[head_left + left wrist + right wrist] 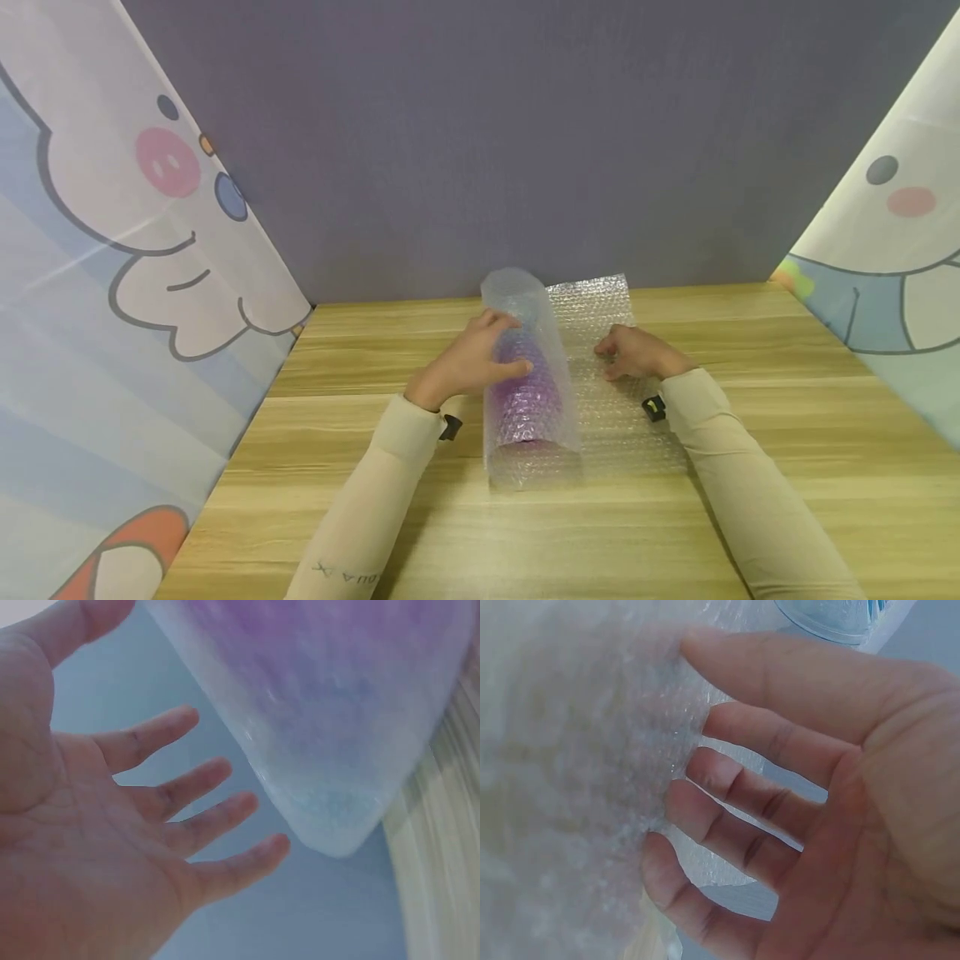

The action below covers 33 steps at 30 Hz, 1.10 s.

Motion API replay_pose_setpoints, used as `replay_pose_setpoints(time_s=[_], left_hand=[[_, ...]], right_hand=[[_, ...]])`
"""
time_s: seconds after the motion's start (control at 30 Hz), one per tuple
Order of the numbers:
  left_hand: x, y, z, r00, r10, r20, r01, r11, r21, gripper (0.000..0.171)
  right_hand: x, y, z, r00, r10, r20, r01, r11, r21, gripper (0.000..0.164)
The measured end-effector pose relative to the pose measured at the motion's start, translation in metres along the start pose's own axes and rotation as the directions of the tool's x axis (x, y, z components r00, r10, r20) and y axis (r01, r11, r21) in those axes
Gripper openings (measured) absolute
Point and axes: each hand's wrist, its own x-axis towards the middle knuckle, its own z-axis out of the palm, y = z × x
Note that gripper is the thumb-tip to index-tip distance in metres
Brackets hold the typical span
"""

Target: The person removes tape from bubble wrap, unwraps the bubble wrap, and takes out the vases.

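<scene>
A purple-and-blue object point(528, 404), its exact kind blurred by the wrap, lies rolled inside bubble wrap point(558, 392) on the table. From the roll, a flat flap of the bubble wrap extends to the right. My left hand point(474, 354) is at the roll's left side, thumb and fingers spread over it; in the left wrist view the left hand point(112, 802) shows its palm with extended fingers beside the wrapped roll point(322, 727). Over the flap, my right hand point(636, 354) has loosely bent fingers. In the right wrist view its fingertips point(697, 769) lie against the bubble wrap point(570, 780).
The wood-grain table point(360, 492) ends at a grey wall point(480, 142) behind the roll. Cartoon-printed curtains hang on the left point(90, 275) and right point(900, 292). Small dark wrist cameras sit at both cuffs.
</scene>
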Motion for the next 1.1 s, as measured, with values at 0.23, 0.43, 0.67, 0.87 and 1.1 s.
replay_pose_setpoints(time_s=[0.23,0.43,0.67,0.87,1.1], left_hand=[[-0.013,0.025,0.007,0.988,0.145,0.057,-0.15,0.983,0.103,0.072],[-0.025,0.034,0.012,0.974,0.196,0.118,-0.214,0.961,0.173,0.072],[-0.03,0.038,0.017,0.966,0.191,0.175,-0.231,0.942,0.244,0.085],[-0.033,0.04,0.02,0.963,0.189,0.192,-0.239,0.928,0.287,0.086],[-0.033,0.041,0.02,0.966,0.197,0.17,-0.239,0.93,0.281,0.079]], right_hand=[[0.001,0.001,-0.001,1.0,-0.007,-0.014,0.007,1.0,-0.008,0.051],[0.001,-0.003,-0.003,1.0,-0.02,-0.011,0.02,1.0,-0.022,0.051],[0.003,-0.004,-0.001,1.0,0.002,0.005,-0.001,0.999,-0.038,0.051],[0.002,-0.004,-0.001,1.0,-0.002,0.003,0.003,0.999,-0.04,0.051],[0.001,-0.003,-0.001,1.0,0.012,0.005,-0.012,1.0,-0.009,0.052]])
